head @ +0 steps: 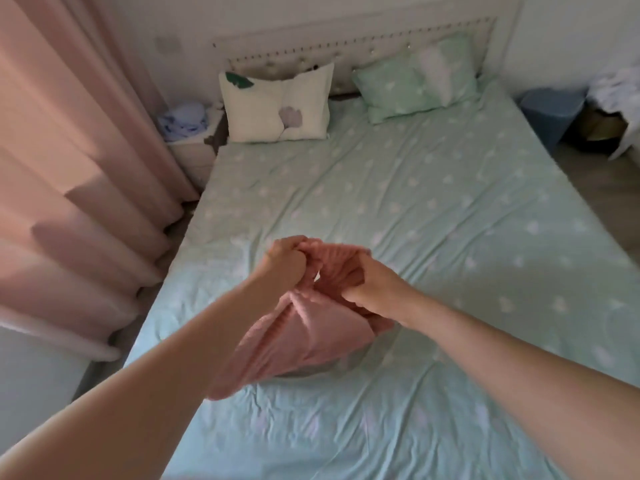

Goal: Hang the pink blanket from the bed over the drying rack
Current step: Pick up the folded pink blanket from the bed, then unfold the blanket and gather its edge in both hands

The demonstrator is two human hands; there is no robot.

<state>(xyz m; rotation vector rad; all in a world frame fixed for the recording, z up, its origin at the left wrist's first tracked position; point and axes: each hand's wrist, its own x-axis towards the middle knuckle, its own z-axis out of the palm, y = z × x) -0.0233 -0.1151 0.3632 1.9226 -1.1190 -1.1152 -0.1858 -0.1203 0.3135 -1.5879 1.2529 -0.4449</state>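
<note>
The pink blanket [298, 337] is bunched up and lifted a little above the bed [450, 220], casting a shadow on the green sheet below it. My left hand [285, 263] is closed on its upper edge at the left. My right hand [372, 287] grips the same gathered edge just to the right, so both fists meet over the middle of the bed. The lower folds of the blanket hang down toward my left forearm. No drying rack is in view.
A white pillow [277, 105] and a green pillow [415, 84] lie at the headboard. Pink curtains [69, 168] hang along the left side. A nightstand with blue cloth [185, 124] stands at the far left, and a blue bin [550, 112] on the floor at right.
</note>
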